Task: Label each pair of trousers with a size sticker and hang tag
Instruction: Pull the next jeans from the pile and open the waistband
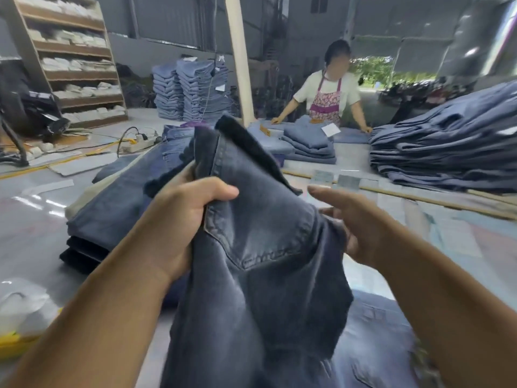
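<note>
Lifting a dark pair of jeans [260, 247] clear of the table [30, 228], the left hand [179, 219] is seen gripping a bunched fold of denim beside the back pocket [260, 231], fingers curled tight round the cloth. The right hand [355, 219] is held at the garment's other edge with its forefinger stretched straight out; whether its lower fingers pinch the fabric cannot be told, since they are hidden behind it. No sticker or hang tag can be seen on this pair, so its labelling is judged not yet done. Small cards, possibly tags [335, 179], lie on the table beyond the hands. A folded stack [112, 208] sits to the left and a larger pile [453, 147] to the right. Much work is judged to remain.
</note>
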{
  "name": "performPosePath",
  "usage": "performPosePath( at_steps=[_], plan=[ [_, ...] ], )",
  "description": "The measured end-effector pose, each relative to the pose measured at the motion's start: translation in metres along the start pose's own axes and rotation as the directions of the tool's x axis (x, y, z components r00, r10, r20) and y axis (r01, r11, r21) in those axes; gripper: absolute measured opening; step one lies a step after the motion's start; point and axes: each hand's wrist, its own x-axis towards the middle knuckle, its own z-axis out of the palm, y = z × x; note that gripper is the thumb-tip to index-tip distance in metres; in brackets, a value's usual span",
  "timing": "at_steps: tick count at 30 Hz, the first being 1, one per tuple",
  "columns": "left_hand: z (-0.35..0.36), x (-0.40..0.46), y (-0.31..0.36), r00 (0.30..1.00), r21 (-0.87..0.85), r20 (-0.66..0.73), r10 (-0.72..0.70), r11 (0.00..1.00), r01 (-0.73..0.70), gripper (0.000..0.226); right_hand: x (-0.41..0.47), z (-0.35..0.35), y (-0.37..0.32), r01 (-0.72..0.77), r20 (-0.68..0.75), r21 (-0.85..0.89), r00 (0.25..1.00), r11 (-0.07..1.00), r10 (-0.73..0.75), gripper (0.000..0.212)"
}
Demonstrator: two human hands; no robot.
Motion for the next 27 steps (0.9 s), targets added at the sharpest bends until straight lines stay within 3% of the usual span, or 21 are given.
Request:
performPosePath(
  at_steps=[3,4,8,10,12,14,16,19,22,25,27],
  plan=[
    [0.038,-0.015,0.01,0.98,-0.028,0.199,-0.001,1.0,0.006,0.027,-0.035,-0.042,-0.002,-0.13,0.057,0.116,0.991,0.985,0.124,0.095],
    [0.051,-0.019,0.012,0.962,-0.027,0.271,-0.018,0.999,0.027,0.029,-0.048,-0.056,-0.002,-0.128,0.082,0.159,0.99,0.979,0.116,0.094],
    [0.1,-0.03,0.015,0.882,0.117,0.464,-0.084,0.993,0.033,0.025,-0.108,-0.099,0.003,-0.01,0.186,0.316,0.981,0.949,-0.051,0.039],
    [0.12,-0.03,0.013,0.895,0.338,0.445,-0.009,0.928,-0.159,0.025,-0.139,-0.118,0.007,0.095,0.079,0.297,0.989,0.95,-0.123,0.027],
    [0.141,-0.03,0.007,0.892,0.541,0.439,0.111,0.76,-0.36,0.033,-0.168,-0.133,0.011,0.225,-0.12,0.28,0.973,0.933,-0.198,0.03],
    [0.163,-0.033,-0.006,0.875,0.661,0.436,0.208,0.587,-0.469,0.035,-0.193,-0.149,0.022,0.366,-0.371,0.22,0.889,0.904,-0.269,0.046],
    [0.185,-0.037,-0.029,0.865,0.744,0.452,0.219,0.442,-0.501,0.039,-0.213,-0.161,0.046,0.4,-0.609,0.125,0.753,0.908,-0.248,0.064],
    [0.21,-0.049,-0.082,0.876,0.829,0.483,0.014,0.314,-0.462,0.042,-0.23,-0.166,0.096,0.25,-0.83,0.086,0.554,0.964,-0.07,0.097],
    [0.222,-0.071,-0.136,0.834,0.854,0.52,-0.186,0.139,-0.501,0.04,-0.239,-0.162,0.139,-0.032,-0.918,-0.013,0.397,0.999,0.001,0.101],
    [0.226,-0.089,-0.166,0.804,0.835,0.55,-0.227,0.148,-0.53,0.037,-0.245,-0.166,0.162,-0.072,-0.94,-0.052,0.341,0.996,-0.024,0.08],
    [0.227,-0.087,-0.167,0.797,0.811,0.581,-0.162,0.2,-0.55,0.036,-0.249,-0.169,0.163,-0.005,-0.934,-0.048,0.356,0.999,-0.044,0.077]
  ],
)
